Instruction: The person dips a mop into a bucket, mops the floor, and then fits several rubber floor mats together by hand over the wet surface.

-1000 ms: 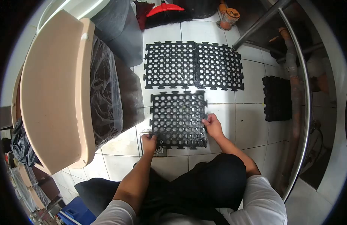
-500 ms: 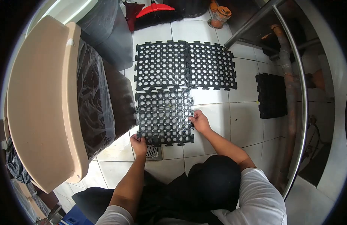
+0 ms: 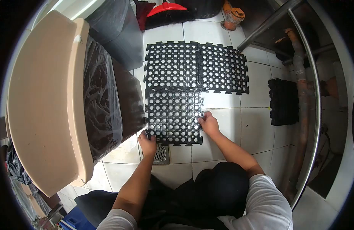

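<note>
A black perforated rubber mat tile (image 3: 174,117) lies nearest me, its far edge meeting the near edge of another mat tile (image 3: 172,64). My left hand (image 3: 147,143) grips its near left corner, fingers closed on the rim. On the right edge, my right hand (image 3: 208,124) pinches the same tile between thumb and fingers. A third mat tile (image 3: 223,69) joins the far one on its right side. Jigsaw tabs stick out along the outer edges of all these tiles.
At left stands a brown bin with a beige lid (image 3: 43,103) and a plastic liner. A floor drain (image 3: 161,154) shows by my left hand. Stacked black tiles (image 3: 283,102) lie at right, near a pipe (image 3: 300,111) and metal rail (image 3: 317,96). A red broom (image 3: 166,8) is at the back.
Both hands have pushed the near tile forward, closing the narrow gap to the far tile. The whole view has shifted slightly, so fixed things appear further right.
</note>
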`<state>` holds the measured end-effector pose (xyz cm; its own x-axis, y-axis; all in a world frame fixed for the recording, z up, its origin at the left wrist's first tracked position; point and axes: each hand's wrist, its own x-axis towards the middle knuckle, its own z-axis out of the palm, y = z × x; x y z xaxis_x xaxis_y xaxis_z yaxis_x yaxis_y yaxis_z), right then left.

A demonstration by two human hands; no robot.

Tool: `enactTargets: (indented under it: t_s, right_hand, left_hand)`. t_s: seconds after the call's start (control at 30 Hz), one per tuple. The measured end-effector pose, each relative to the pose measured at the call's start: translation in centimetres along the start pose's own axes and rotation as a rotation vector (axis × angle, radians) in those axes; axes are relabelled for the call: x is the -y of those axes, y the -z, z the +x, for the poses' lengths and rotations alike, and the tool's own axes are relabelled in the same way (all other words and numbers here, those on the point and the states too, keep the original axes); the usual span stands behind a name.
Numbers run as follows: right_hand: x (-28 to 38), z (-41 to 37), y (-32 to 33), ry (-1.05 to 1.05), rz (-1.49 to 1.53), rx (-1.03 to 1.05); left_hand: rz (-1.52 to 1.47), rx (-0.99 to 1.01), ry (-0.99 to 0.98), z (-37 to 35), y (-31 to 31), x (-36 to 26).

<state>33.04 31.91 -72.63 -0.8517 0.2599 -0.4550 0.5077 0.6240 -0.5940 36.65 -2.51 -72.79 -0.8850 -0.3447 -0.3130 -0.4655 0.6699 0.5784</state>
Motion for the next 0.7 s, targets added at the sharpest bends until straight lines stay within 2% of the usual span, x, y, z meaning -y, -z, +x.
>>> enactTargets:
  t_s: [0.03, 0.1, 0.17, 0.2, 0.23, 0.27, 0.3, 0.33, 0.37, 0.4, 0.43, 0.57, 0.6, 0.7]
  right_hand:
    - [0.9, -0.6, 0.6, -0.001, -0.002, 0.001]
    - [2.8, -1.5, 1.9, 0.291, -0.285, -0.339]
    - [5.2, -0.1, 3.7, 0.282, -0.279, -0.291]
    - [6.2, 1.1, 4.4, 0.395, -0.321, -0.201]
    - [6.8, 2.1, 4.8, 0.505, -0.359, -0.111]
    - [6.7, 3.6, 4.4, 0.502, -0.358, -0.116]
    - [6.8, 5.2, 4.0, 0.584, -0.487, -0.057]
    - [7.0, 6.1, 3.4, 0.67, -0.616, 0.007]
    - [8.2, 6.1, 3.3, 0.68, -0.614, 0.006]
    - [9.2, 6.0, 3.1, 0.603, -0.666, 0.111]
    - [9.6, 6.0, 2.8, 0.523, -0.718, 0.218]
    - [10.6, 5.3, 2.7, 0.501, -0.703, 0.252]
    - [10.9, 5.3, 3.0, 0.453, -0.692, 0.346]
    - [11.3, 4.6, 2.0, 0.397, -0.809, 0.317]
  left_hand:
    - [-0.041, -0.056, -0.084, -0.4, -0.1, -0.5]
    - [-0.043, -0.027, -0.107, -0.8, 0.0, -1.9]
    - [0.122, -0.064, -0.386, -1.3, 0.2, -4.0]
    - [0.106, 0.009, -0.489, -1.3, 0.7, -5.8]
    - [0.094, 0.048, -0.541, -0.6, -0.2, -6.2]
    - [0.157, 0.078, -0.604, 0.1, 0.4, -7.6]
    - [0.219, 0.102, -0.665, 0.9, 1.0, -9.1]
    - [0.095, 0.085, -0.544, 2.7, 0.7, -8.0]
    - [-0.027, 0.066, -0.423, 4.5, 1.3, -7.9]
    - [-0.05, 0.14, -0.284, 5.6, 1.8, -7.7]
    - [-0.048, 0.135, -0.279, 5.7, 2.0, -7.6]
    - [0.019, 0.178, -0.23, 5.8, 2.5, -7.3]
    - [0.036, 0.177, -0.226, 5.9, 2.6, -7.3]
    - [0.086, 0.197, -0.245, 6.2, 2.3, -6.7]
